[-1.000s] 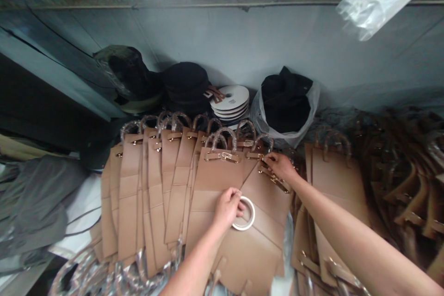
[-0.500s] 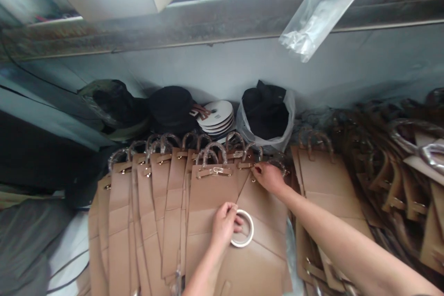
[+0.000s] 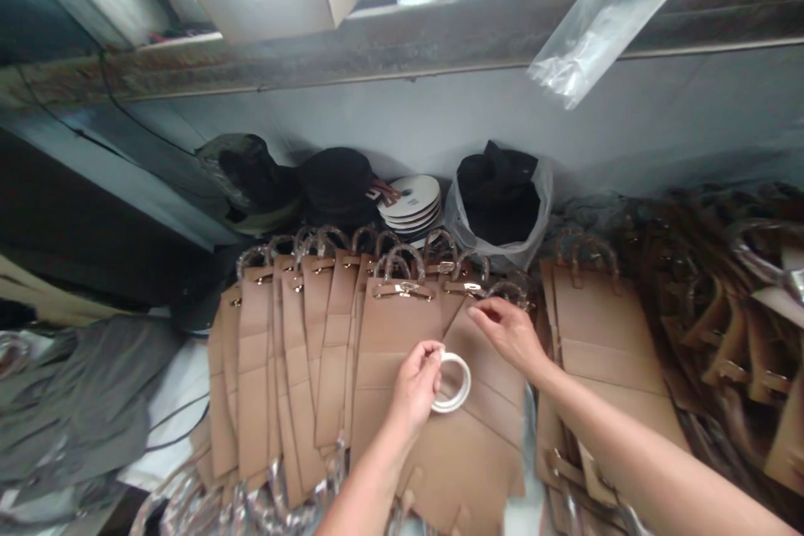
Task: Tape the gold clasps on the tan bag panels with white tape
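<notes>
My left hand (image 3: pixel 420 381) is closed on a roll of white tape (image 3: pixel 461 402), holding it by its upper left rim above the brown bag panels. My right hand (image 3: pixel 510 337) is at the top of a tilted brown bag (image 3: pixel 490 385), its thumb and forefinger drawn together. Whether anything small sits between those fingertips is hidden. Just above them, a bright strip shows on the clasp (image 3: pixel 472 289) of the bag behind. Left of it lies another brown bag (image 3: pixel 395 327) with a metal clasp and film-wrapped handles.
Overlapping brown bags (image 3: pixel 255 368) fan out to the left, and more bags (image 3: pixel 615 327) lie on the right. Along the wall stand stacked white ribbon spools (image 3: pixel 411 197) and a clear plastic bag of black material (image 3: pixel 499 201). Grey cloth (image 3: pixel 81 410) lies far left.
My right fingertips have come away from the clasp, slightly down, and a bright strip now shows there. My left hand has risen a little with the tape roll. The view has shifted left.
</notes>
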The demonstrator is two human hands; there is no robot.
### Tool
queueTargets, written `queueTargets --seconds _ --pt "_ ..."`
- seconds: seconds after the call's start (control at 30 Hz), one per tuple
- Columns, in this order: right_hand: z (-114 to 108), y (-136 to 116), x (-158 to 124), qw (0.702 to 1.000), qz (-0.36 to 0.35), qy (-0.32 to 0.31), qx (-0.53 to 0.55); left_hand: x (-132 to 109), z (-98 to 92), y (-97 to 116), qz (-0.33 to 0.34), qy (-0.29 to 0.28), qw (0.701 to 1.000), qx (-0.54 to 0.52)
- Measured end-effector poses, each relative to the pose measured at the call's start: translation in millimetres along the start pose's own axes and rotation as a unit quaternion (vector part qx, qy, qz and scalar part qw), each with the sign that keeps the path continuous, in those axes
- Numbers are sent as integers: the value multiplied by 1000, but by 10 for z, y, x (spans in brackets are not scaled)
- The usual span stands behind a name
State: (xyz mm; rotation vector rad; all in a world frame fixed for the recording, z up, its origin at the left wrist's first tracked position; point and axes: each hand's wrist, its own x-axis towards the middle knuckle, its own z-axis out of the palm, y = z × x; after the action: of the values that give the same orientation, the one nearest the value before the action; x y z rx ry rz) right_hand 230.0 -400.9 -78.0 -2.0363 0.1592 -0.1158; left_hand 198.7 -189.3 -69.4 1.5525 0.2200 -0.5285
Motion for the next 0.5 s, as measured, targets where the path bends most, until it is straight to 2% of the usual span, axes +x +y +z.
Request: queueTargets --seconds 0.07,0.13,0.23,0.5 --pt "45 -218 -213 991 30 -106 80 -86 30 68 42 6 998 39" --pt "111 -385 -345 977 59 -174 112 -169 43 129 98 16 990 96" --pt "198 -503 -398 975 69 -184 102 -283 25 187 168 14 969 182" --pt "252 -512 -385 971 70 -215 72 -422 -91 202 243 46 927 284"
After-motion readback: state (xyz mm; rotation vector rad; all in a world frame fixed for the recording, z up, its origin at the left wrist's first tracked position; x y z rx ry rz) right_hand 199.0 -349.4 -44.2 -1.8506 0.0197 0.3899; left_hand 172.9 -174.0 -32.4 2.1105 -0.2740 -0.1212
